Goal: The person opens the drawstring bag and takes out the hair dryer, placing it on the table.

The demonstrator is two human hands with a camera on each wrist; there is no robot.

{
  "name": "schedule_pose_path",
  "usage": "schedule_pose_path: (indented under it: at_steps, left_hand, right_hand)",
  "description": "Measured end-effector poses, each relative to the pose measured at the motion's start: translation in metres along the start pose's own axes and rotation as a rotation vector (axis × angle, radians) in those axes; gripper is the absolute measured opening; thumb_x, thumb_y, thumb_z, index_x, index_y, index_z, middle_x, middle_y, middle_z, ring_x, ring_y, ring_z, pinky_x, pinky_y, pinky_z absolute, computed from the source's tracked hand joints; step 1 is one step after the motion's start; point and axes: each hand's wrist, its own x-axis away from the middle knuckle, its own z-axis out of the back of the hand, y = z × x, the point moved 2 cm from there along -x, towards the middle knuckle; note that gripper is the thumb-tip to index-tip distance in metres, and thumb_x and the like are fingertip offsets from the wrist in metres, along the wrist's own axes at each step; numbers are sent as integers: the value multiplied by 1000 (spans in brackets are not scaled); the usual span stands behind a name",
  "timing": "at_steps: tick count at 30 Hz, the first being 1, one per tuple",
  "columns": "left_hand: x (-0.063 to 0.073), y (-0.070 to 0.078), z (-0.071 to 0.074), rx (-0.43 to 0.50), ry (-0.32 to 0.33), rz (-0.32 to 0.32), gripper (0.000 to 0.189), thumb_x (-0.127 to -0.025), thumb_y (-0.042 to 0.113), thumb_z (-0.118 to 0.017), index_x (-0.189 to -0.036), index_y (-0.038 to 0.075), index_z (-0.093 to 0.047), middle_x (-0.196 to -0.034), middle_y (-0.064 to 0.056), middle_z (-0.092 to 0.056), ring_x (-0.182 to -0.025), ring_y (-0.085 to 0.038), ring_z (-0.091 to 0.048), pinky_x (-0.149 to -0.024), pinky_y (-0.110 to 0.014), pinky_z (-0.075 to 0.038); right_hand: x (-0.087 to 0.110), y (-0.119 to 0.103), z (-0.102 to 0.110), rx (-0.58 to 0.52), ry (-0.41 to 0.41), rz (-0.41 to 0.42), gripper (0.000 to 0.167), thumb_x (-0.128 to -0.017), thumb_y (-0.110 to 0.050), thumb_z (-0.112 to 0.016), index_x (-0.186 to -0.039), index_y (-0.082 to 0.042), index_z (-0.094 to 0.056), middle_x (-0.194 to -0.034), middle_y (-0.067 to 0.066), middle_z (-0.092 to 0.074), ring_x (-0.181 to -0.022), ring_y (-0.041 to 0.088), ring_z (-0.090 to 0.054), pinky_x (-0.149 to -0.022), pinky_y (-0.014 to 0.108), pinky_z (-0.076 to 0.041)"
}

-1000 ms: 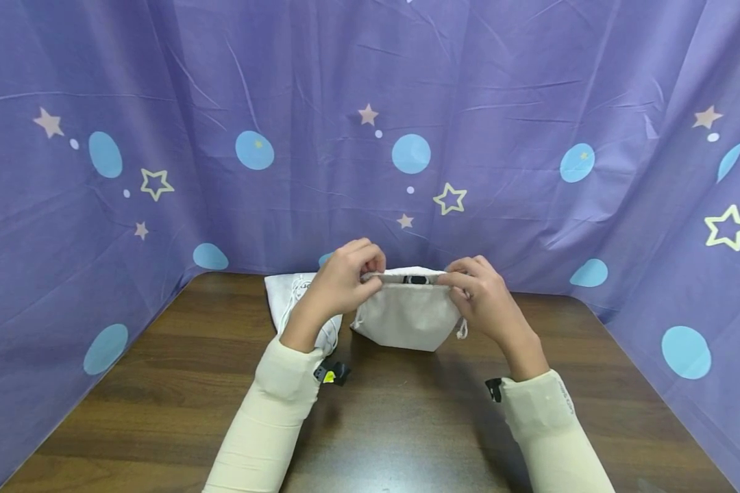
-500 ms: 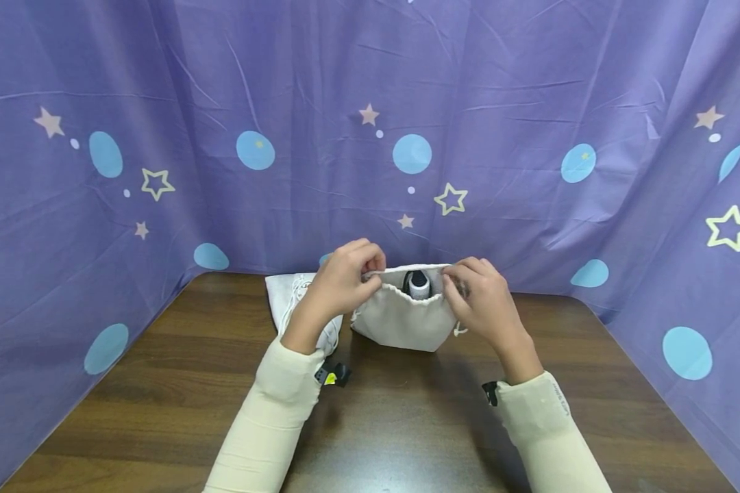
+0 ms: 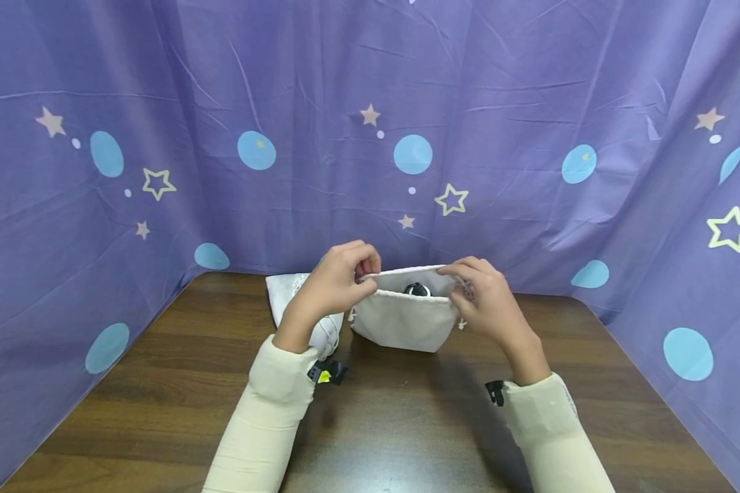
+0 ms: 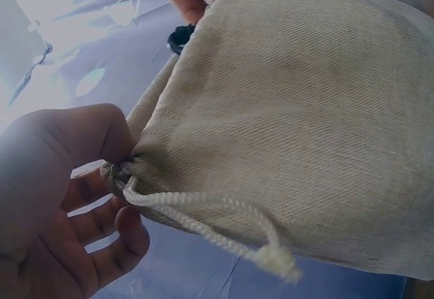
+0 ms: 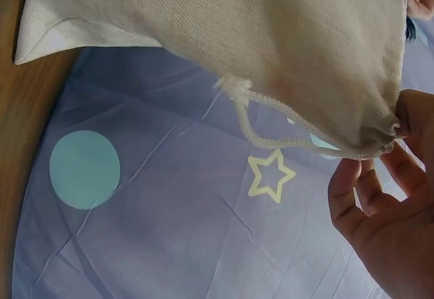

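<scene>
The drawstring bag (image 3: 401, 325) stands on a wooden counter (image 3: 401, 424), a purple curtain (image 3: 345, 75) behind it and at both sides. The counter's side edges lie well apart from the bag, with wood stretching before it. The left hand (image 3: 340, 277) and right hand (image 3: 484, 293) each clamp their grip on opposite ends of the bag's mouth.

The forearms are covered by a left sleeve (image 3: 255, 431) and a right sleeve (image 3: 561, 448), both coloured in pale cream. Near the wrists, each is thickened into a rounded, bulky cuff. A small black fitting (image 3: 336, 372) is worn at the left wrist, marked with a bright yellow patch (image 3: 324, 376). At the right wrist, another black piece (image 3: 495, 392) is seen. Fine creases are shown across the left sleeve.
</scene>
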Motion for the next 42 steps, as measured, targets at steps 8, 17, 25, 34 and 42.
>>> schedule_pose_path:
  at_steps: [8,17,25,34,42]
  left_hand:
    - [2,-1,5,28,-25,10,18,-72,-4,-58,-81,10,-64,-77,1,-57,-72,-14,-54,-66,-28,-46]
    - [3,-1,7,-6,-39,37,19,-71,-4,-55,-80,10,-63,-76,-1,-56,-71,-14,-52,-65,-30,-45]
    - [4,-4,10,24,-51,20,17,-71,-1,-56,-79,12,-62,-76,-4,-58,-72,-15,-52,-65,-30,-45]
    - [4,-5,11,54,-91,-28,17,-72,-2,-58,-81,12,-62,-76,-2,-55,-72,-14,-52,-64,-28,-44]
    - [6,-6,8,38,-93,-34,16,-73,-2,-56,-81,11,-61,-75,-2,-53,-71,-14,-50,-64,-29,-43]
  right_hand:
    - [0,0,6,-6,-56,2,44,-75,15,-62,-110,-6,-77,-104,7,-72,-87,23,-57,-73,36,-43]
    - [1,-2,11,-31,-135,20,53,-75,19,-55,-117,-6,-75,-109,8,-71,-94,25,-59,-75,37,-46]
    - [3,1,15,-41,-173,93,56,-75,19,-54,-119,-8,-75,-113,6,-69,-92,21,-55,-73,33,-42]
    - [1,1,13,-44,-160,120,53,-72,20,-55,-115,-7,-73,-111,7,-68,-98,25,-56,-80,37,-42]
    - [2,-2,4,-10,-141,105,50,-70,19,-52,-110,-4,-69,-106,6,-66,-92,27,-52,-79,38,-42]
